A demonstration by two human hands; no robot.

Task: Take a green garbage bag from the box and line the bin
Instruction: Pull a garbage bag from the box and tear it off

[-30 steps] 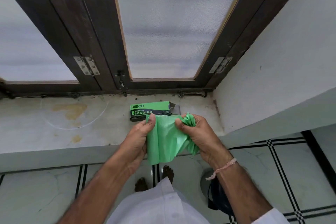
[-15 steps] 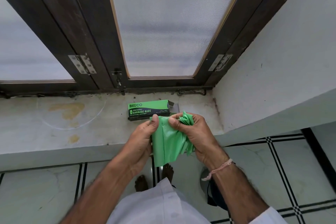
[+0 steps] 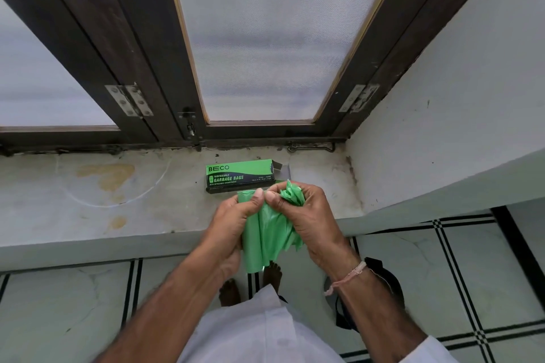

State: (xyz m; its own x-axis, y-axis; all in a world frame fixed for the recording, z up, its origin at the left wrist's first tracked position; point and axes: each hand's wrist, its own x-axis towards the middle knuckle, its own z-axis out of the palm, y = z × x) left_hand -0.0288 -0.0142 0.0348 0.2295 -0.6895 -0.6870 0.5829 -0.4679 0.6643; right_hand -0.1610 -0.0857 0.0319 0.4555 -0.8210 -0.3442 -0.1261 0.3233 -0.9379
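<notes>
Thumbs now closer, both hands (image 3: pixel 306 224) pinching green bag (image 3: pixel 265 239); box (image 3: pixel 240 175) beside sill edge

box (image 3: pixel 240 175) on sill (image 3: pixel 147 203) | bag (image 3: pixel 267 234) between hands, before box | bin (image 3: pixel 380 292) right, on floor

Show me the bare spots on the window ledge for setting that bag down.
Widest patch: the stained window ledge left of the garbage bag box. A narrower strip lies between the box's open flap and the right wall. In front of the box it is crowded: both hands grip the green bag.
</notes>
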